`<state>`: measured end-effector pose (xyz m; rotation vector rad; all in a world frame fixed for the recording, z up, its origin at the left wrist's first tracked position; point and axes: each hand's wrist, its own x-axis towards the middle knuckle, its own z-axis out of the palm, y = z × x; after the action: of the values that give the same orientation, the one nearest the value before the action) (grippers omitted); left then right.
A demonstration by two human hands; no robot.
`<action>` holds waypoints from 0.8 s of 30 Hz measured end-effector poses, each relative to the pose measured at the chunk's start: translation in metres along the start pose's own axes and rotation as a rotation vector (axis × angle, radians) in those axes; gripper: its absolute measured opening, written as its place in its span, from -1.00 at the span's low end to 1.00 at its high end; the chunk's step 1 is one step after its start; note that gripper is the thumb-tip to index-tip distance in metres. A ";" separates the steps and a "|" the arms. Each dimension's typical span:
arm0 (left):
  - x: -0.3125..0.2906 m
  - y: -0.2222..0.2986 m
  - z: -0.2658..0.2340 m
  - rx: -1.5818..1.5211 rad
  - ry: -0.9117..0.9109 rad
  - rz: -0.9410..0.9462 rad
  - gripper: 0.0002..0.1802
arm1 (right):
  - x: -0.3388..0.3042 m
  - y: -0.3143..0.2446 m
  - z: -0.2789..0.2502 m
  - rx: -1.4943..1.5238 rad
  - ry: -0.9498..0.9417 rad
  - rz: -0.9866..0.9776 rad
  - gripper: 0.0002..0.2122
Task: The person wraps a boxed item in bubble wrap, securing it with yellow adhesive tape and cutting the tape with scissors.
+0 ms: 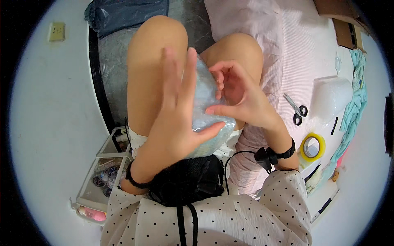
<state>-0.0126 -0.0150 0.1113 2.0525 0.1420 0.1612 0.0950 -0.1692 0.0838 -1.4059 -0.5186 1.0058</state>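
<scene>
On my lap, between my thighs, lies a bundle wrapped in clear, shiny plastic (202, 107), bluish-white in colour; what is inside cannot be made out. My left hand (174, 104) is over its left side with fingers stretched up and thumb pointing right across the wrap. Those fingertips are blurred. At the bundle's right side, my right hand (242, 96) is cupped, its fingers curved and its thumb held apart from them. The thumb tip overlaps the wrap; whether it presses on it is unclear. Neither hand grips anything.
To the right are scissors with black handles (303, 110), a yellow-rimmed tape roll (312, 146), bubble wrap (330, 98), a thin black stick (334, 126) and a teal cloth (356, 96). A black pouch (186, 180) sits at my waist. Plastic drawers (91, 188) stand at left.
</scene>
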 end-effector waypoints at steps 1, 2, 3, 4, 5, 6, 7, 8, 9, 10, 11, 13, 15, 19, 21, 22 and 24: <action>-0.003 0.004 -0.002 0.151 0.033 0.048 0.02 | 0.000 -0.001 0.000 -0.008 -0.007 0.009 -0.34; -0.009 0.009 -0.008 0.305 0.039 0.106 -0.10 | -0.001 -0.003 -0.001 -0.015 -0.015 0.017 -0.33; -0.014 0.012 -0.012 0.458 0.047 0.163 -0.22 | -0.001 -0.005 0.000 -0.023 -0.023 0.027 -0.33; -0.016 0.014 -0.010 0.442 0.043 0.206 -0.35 | -0.001 -0.006 0.000 0.005 -0.030 0.048 -0.33; -0.019 0.014 -0.005 0.425 0.038 0.249 -0.49 | 0.001 -0.007 0.000 0.033 -0.036 0.069 -0.34; -0.020 0.014 -0.002 0.410 0.034 0.294 -0.62 | 0.002 -0.007 0.000 0.061 -0.042 0.088 -0.35; -0.023 0.014 -0.001 0.407 0.033 0.284 -0.66 | 0.003 -0.006 -0.001 0.098 -0.048 0.127 -0.39; -0.025 0.013 0.000 0.405 0.031 0.274 -0.69 | 0.004 -0.005 -0.002 0.135 -0.054 0.165 -0.44; -0.027 0.013 0.001 0.404 0.030 0.262 -0.73 | 0.006 -0.004 -0.003 0.174 -0.063 0.205 -0.48; -0.027 0.013 0.002 0.406 0.027 0.271 -0.72 | 0.009 -0.001 -0.004 0.113 -0.055 0.210 -0.53; -0.027 0.013 0.001 0.407 0.025 0.279 -0.71 | 0.015 0.001 -0.005 0.052 -0.048 0.215 -0.58; -0.025 0.014 0.001 0.419 0.005 0.270 -0.70 | 0.018 0.006 -0.001 -0.079 -0.027 0.197 -0.67; -0.022 0.019 -0.001 0.455 -0.018 0.218 -0.69 | 0.019 0.012 0.005 -0.215 -0.026 0.151 -0.75; -0.025 0.017 -0.001 0.443 -0.086 0.213 -0.64 | 0.020 0.014 0.006 -0.399 -0.008 0.111 -0.77; -0.026 0.015 -0.003 0.411 -0.092 0.197 -0.62 | 0.019 0.017 0.007 -0.636 0.074 -0.043 -0.76; -0.026 0.014 -0.003 0.358 -0.075 0.200 -0.61 | 0.020 0.017 0.007 -0.631 0.041 -0.059 -0.76; -0.025 0.009 -0.001 0.253 -0.044 0.205 -0.59 | 0.025 0.018 0.003 -0.622 -0.024 -0.090 -0.77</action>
<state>-0.0370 -0.0227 0.1187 2.3201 -0.0799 0.2349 0.1002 -0.1495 0.0607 -1.8947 -0.9596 0.8190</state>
